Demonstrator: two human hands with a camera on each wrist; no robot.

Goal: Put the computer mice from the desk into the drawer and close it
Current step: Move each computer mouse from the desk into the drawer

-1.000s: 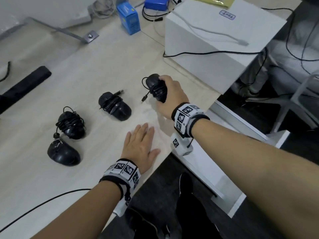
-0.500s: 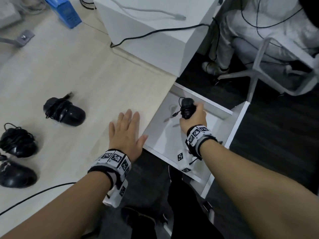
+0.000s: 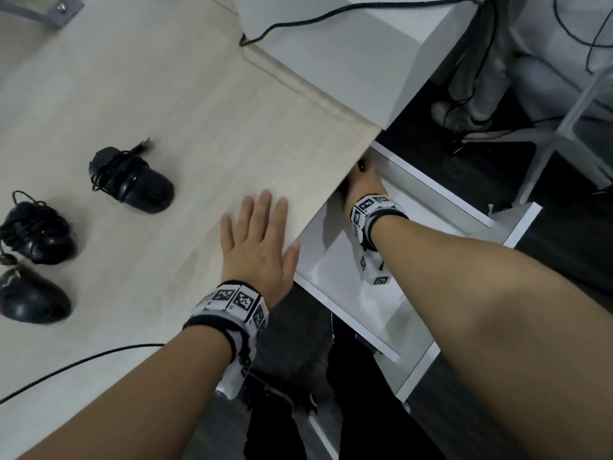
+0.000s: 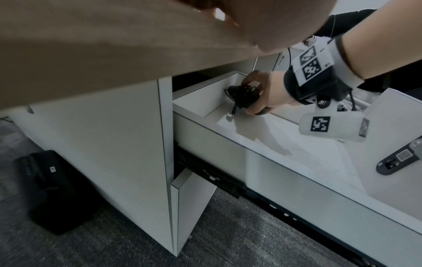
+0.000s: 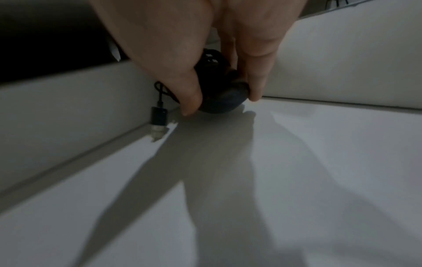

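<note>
My right hand (image 3: pixel 363 185) reaches into the open white drawer (image 3: pixel 428 187) and grips a black mouse (image 5: pixel 219 97) wound in its own cable, low at the drawer's back corner; its USB plug (image 5: pixel 157 124) dangles to the drawer floor. The left wrist view shows the same mouse (image 4: pixel 243 96) in the right hand (image 4: pixel 262 94) inside the drawer (image 4: pixel 205 133). My left hand (image 3: pixel 258 240) lies flat, fingers spread, on the desk (image 3: pixel 199 94) near its edge. Three black mice remain on the desk: one (image 3: pixel 132 180) mid-left, two (image 3: pixel 36 234) (image 3: pixel 31 295) at the far left.
A white cabinet (image 3: pixel 348 54) with a black cable stands at the back beside the desk. A black cable (image 3: pixel 83 363) crosses the desk's near edge. A dark flat device (image 4: pixel 399 160) lies in the drawer's front part. A chair frame (image 3: pixel 570 121) and someone's foot are beyond the drawer.
My right hand carried the mouse from the desk over the drawer and down into its back corner, partly under the desk edge. The left hand stayed flat on the desk.
</note>
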